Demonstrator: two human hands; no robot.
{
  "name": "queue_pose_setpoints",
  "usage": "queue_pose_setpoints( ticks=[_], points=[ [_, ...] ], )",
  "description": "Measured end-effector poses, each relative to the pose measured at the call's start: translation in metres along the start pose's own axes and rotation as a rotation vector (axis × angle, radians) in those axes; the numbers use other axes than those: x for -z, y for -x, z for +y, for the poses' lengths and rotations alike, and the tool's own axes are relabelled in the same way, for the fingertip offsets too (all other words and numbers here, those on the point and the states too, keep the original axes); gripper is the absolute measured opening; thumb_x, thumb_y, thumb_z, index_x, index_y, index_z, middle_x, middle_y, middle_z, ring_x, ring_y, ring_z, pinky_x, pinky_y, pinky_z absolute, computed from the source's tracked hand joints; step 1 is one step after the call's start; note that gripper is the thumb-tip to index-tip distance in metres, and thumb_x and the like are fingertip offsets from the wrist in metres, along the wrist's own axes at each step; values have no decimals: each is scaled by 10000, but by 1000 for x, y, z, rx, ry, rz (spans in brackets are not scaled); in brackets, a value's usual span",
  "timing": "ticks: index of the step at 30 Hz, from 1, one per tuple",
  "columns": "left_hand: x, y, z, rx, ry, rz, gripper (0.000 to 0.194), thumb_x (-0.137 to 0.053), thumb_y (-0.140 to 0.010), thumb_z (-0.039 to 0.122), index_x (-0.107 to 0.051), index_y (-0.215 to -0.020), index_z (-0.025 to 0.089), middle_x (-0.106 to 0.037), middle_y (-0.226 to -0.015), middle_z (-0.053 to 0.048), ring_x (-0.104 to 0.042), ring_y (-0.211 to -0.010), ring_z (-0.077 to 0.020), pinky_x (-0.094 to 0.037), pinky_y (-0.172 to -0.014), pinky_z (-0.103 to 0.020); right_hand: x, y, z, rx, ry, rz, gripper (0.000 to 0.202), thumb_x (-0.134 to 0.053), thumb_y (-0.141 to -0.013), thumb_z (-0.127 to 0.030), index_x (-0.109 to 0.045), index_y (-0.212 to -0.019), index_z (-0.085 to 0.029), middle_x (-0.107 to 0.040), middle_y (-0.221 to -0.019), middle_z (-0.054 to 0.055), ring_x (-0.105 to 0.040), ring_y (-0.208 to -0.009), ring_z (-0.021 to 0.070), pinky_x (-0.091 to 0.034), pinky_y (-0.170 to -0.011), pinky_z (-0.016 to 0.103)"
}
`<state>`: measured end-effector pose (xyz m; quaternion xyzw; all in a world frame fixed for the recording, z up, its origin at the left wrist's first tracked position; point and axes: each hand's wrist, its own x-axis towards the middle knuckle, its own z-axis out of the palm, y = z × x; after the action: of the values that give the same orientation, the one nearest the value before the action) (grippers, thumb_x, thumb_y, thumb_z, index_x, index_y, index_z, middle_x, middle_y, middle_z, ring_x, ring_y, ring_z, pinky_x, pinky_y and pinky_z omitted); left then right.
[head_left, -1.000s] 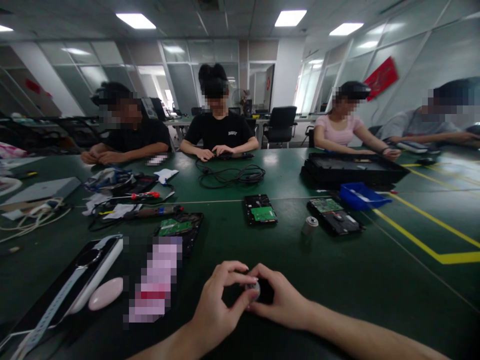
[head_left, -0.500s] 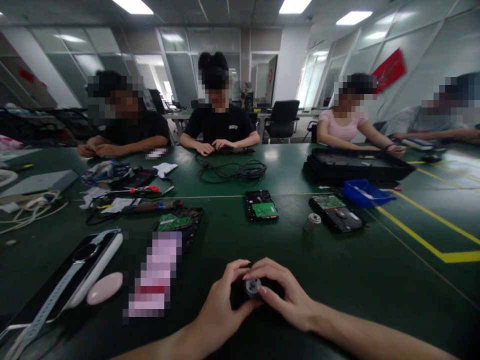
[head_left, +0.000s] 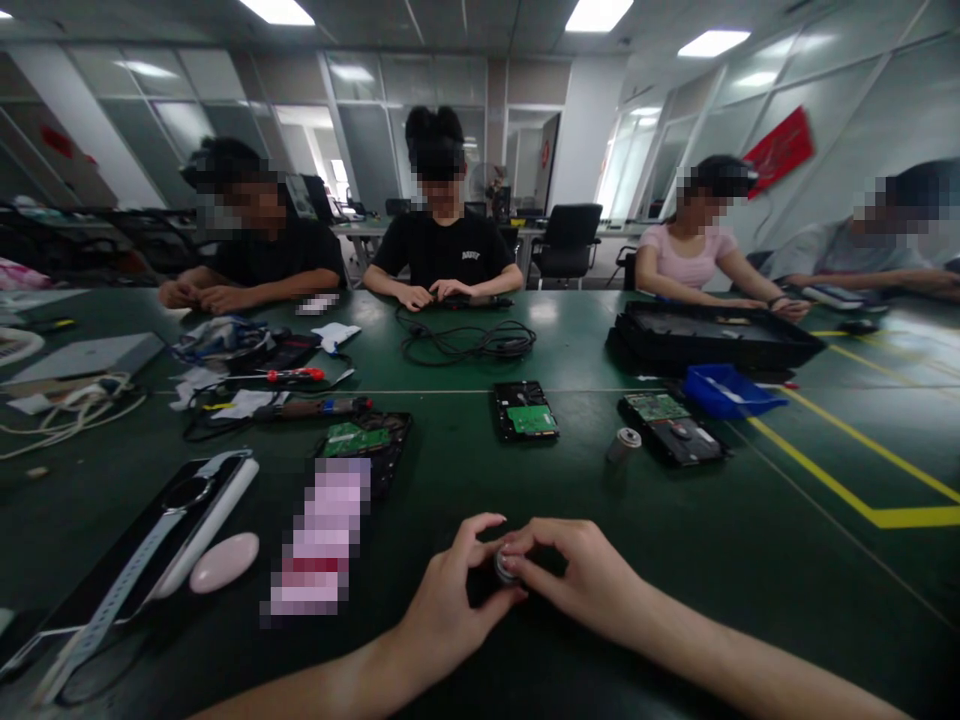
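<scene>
A small cylindrical motor (head_left: 505,574) stands on the green table in front of me, mostly covered by my fingers. My left hand (head_left: 450,595) curls around it, thumb at its near side, index finger lifted off. From the right, my right hand (head_left: 574,565) pinches the motor's top between thumb and fingertips. Whether a tiny part sits in that pinch is hidden. A similar silver metal cylinder (head_left: 624,446) stands upright further off to the right.
Hard drives with green boards (head_left: 526,411) lie beyond my hands. A blue tray (head_left: 731,390) and a black casing (head_left: 712,340) are at the right. To the left are a phone with a watch (head_left: 187,492), a pink oval object (head_left: 225,562) and an electric screwdriver (head_left: 315,408). Several people sit opposite.
My right fingers have closed in over the motor's top, covering the dark face with holes that showed before. My left index finger has lifted slightly. The view has shifted a little.
</scene>
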<state>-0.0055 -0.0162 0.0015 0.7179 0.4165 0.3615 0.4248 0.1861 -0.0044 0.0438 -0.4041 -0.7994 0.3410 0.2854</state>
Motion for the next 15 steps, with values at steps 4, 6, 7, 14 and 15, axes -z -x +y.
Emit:
queue_pose_setpoints(
  ticks=[4, 6, 7, 14, 15],
  points=[
    [-1, -1, 0, -14, -8, 7, 620, -732, -754, 103, -412, -1254, 284, -758, -982, 15, -725, -924, -207, -553, -869, -350, -1, 0, 1, 109, 194, 28, 61, -613, -906, -236, -666, -926, -215, -744, -955, 25, -690, -876, 199, -501, -808, 330],
    [-1, -2, 0, -18, -14, 13, 603, -735, -755, 108, -424, -1242, 279, -756, -973, 19, -724, -911, -199, -554, -857, -335, -1, -1, 2, 154, 228, 56, 65, -604, -912, -225, -665, -934, -218, -745, -933, 21, -687, -861, 193, -490, -805, 329],
    [-1, -2, 1, -19, -19, 13, 597, -738, -756, 113, -430, -1241, 279, -753, -992, 18, -719, -924, -196, -550, -863, -329, 1, -2, 1, 163, 220, 75, 70, -600, -915, -223, -665, -940, -220, -744, -922, 17, -685, -856, 187, -488, -803, 323],
    [3, -3, 0, -34, -169, -22, 425, -753, -761, 191, -609, -1154, 268, -718, -1115, -3, -680, -1007, -216, -520, -929, -341, 47, 17, 16, 89, 171, 39, 95, -624, -902, -286, -705, -943, -258, -691, -1093, 40, -622, -1053, 201, -466, -933, 356],
    [3, -3, 0, -33, -182, -29, 413, -749, -766, 200, -620, -1153, 270, -718, -1116, -5, -678, -1012, -219, -519, -933, -347, 54, 25, 24, 50, 205, 19, 103, -626, -899, -310, -714, -930, -267, -674, -1124, 46, -607, -1082, 217, -457, -951, 382]
  ],
)
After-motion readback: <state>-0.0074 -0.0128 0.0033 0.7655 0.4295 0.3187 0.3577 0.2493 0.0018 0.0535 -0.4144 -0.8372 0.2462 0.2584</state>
